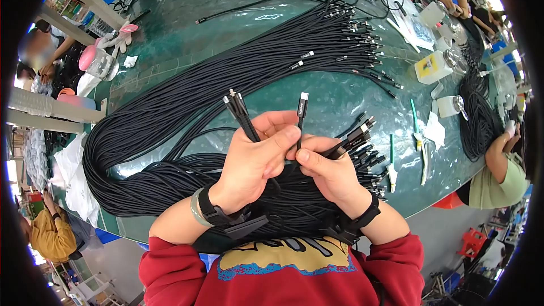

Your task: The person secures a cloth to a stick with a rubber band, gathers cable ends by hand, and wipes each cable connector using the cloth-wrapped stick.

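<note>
My left hand (252,161) is closed around a small bunch of black cable ends (241,113) whose metal plugs point up. Between both hands, one black USB-C plug (302,107) stands upright, pinched by the fingertips, its silver tip on top. My right hand (331,173) is closed too, gripping more black cables with plugs (358,135) that stick out to the right. A thick bundle of black cables (187,99) loops across the table behind my hands and bends round on the left. Its many plug ends (362,45) fan out at the upper right.
The green table (391,107) carries brushes (392,164), a bottle with a yellow label (433,68), a white jar (450,106) and tissue (434,130) on the right. A pink-lidded jar (102,63) stands at the left. Co-workers sit around; one green-shirted person (501,184) handles cables (479,116).
</note>
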Motion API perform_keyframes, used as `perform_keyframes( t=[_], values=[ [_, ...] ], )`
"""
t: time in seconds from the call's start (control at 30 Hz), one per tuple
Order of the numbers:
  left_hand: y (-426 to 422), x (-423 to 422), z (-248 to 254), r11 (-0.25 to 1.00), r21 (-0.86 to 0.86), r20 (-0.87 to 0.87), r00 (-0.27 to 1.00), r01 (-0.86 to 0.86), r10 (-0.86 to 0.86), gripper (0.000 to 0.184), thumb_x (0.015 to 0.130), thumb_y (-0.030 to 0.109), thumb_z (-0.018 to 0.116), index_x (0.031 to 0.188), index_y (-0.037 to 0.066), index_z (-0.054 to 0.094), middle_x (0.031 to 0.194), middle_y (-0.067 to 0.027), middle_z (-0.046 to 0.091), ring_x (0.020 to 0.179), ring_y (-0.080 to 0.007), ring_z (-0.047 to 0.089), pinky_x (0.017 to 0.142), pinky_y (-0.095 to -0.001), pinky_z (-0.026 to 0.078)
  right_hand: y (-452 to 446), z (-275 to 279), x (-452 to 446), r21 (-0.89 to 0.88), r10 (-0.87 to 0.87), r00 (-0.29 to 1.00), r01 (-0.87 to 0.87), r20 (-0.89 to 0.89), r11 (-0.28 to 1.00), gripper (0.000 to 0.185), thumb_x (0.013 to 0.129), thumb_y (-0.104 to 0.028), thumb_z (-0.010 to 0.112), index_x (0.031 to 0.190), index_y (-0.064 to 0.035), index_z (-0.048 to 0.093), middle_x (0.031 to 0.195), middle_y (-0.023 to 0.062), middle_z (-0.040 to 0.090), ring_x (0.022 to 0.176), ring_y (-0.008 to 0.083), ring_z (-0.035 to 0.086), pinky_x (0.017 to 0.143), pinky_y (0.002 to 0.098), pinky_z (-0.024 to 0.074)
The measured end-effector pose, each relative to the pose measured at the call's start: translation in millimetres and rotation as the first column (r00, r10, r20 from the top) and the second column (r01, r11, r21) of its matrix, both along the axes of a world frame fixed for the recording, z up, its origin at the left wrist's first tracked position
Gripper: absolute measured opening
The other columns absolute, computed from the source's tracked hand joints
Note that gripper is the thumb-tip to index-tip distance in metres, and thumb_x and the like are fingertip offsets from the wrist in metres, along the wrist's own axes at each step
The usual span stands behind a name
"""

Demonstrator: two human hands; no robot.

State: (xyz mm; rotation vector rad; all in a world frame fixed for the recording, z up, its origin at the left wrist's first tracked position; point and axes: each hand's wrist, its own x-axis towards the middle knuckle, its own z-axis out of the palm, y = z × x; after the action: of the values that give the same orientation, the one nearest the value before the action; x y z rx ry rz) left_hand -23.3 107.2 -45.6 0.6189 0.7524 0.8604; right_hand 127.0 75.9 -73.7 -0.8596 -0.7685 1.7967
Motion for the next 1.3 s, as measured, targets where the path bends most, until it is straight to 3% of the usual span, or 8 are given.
perform_keyframes(
  t=[0.27,0.37,0.5,0.67,0.77,0.93,1.03,1.3],
  values=[
    [0.1,9.2,14.1,0.970,0.189,-0.191,0.964,-0.151,0.187,0.016,0.081,0.009,0.056,0.094,0.001,0.052,0.078,-0.0052,0.054,0.038,-0.0018,0.031,0.034,-0.0172,0.021,-3.0,2.6,-3.5,0.103,0.023,0.990,-0.038,0.142,0.994,0.012,0.075,-0.010,0.062,0.078,0.0013,0.061,0.079,0.0060,0.057,0.070,0.0118,0.050,0.063,0.0244,0.0385],
    [3.9,-1.0,5.3,0.988,0.107,-0.085,0.989,-0.111,0.120,0.016,0.077,0.012,0.062,0.083,0.000,0.053,0.067,-0.0033,0.054,0.038,-0.0004,0.031,0.033,-0.0174,0.020,-2.2,5.3,-1.5,0.100,0.088,0.958,-0.119,0.273,0.988,0.011,0.075,-0.010,0.063,0.075,0.0017,0.061,0.078,0.0066,0.057,0.074,0.0142,0.054,0.069,0.0266,0.0407],
    [11.0,-9.7,1.0,0.996,-0.007,0.133,0.987,-0.087,0.087,0.015,0.077,0.012,0.063,0.080,0.001,0.054,0.067,-0.0037,0.055,0.037,-0.0001,0.032,0.033,-0.0173,0.020,-1.9,3.1,-1.8,0.265,0.092,0.953,-0.172,0.290,0.949,0.010,0.077,-0.011,0.062,0.079,-0.0013,0.063,0.069,0.0004,0.054,0.063,0.0070,0.048,0.056,0.0207,0.0363],
    [11.1,-3.3,17.2,0.994,-0.093,0.041,0.997,-0.058,0.062,0.015,0.077,0.012,0.063,0.082,0.001,0.053,0.067,-0.0020,0.053,0.038,0.0004,0.033,0.033,-0.0168,0.020,-3.9,3.9,-3.3,0.116,0.033,0.982,-0.055,0.187,0.992,0.010,0.076,-0.010,0.063,0.077,-0.0002,0.062,0.071,0.0025,0.055,0.068,0.0095,0.050,0.062,0.0226,0.0381],
    [2.9,5.9,16.8,0.986,0.160,-0.241,0.966,-0.054,0.092,0.012,0.080,0.006,0.055,0.089,0.002,0.050,0.075,-0.0055,0.053,0.037,-0.0012,0.029,0.034,-0.0158,0.020,-3.8,3.7,-3.2,0.067,-0.005,0.991,-0.004,0.135,0.998,0.012,0.074,-0.010,0.064,0.074,0.0016,0.061,0.073,0.0060,0.057,0.075,0.0144,0.054,0.070,0.0264,0.0410],
    [2.7,3.1,13.3,0.985,0.162,-0.235,0.967,-0.063,0.101,0.015,0.079,0.005,0.055,0.093,0.001,0.049,0.078,-0.0048,0.054,0.038,-0.0001,0.030,0.034,-0.0144,0.020,-3.4,3.6,-1.9,0.078,0.007,0.981,-0.023,0.196,0.997,0.012,0.074,-0.010,0.064,0.075,0.0018,0.060,0.074,0.0057,0.057,0.075,0.0140,0.054,0.071,0.0264,0.0412],
    [6.2,-5.2,8.6,0.997,0.051,-0.065,0.996,-0.052,0.056,0.019,0.077,0.006,0.060,0.093,0.000,0.053,0.080,-0.0019,0.054,0.042,0.0013,0.032,0.035,-0.0155,0.020,-3.1,4.2,-1.6,0.094,0.039,0.974,-0.061,0.222,0.994,0.012,0.074,-0.009,0.064,0.074,0.0018,0.060,0.074,0.0056,0.057,0.074,0.0135,0.053,0.070,0.0264,0.0411],
    [5.0,-2.7,17.0,0.997,0.078,-0.144,0.989,0.006,0.006,0.022,0.078,0.003,0.055,0.099,-0.002,0.051,0.081,-0.0050,0.055,0.039,0.0012,0.031,0.035,-0.0139,0.021,-3.1,2.6,-3.1,0.052,-0.015,0.989,0.008,0.149,0.999,0.011,0.074,-0.009,0.064,0.073,0.0015,0.060,0.074,0.0049,0.057,0.068,0.0108,0.049,0.063,0.0238,0.0380]
  ],
)
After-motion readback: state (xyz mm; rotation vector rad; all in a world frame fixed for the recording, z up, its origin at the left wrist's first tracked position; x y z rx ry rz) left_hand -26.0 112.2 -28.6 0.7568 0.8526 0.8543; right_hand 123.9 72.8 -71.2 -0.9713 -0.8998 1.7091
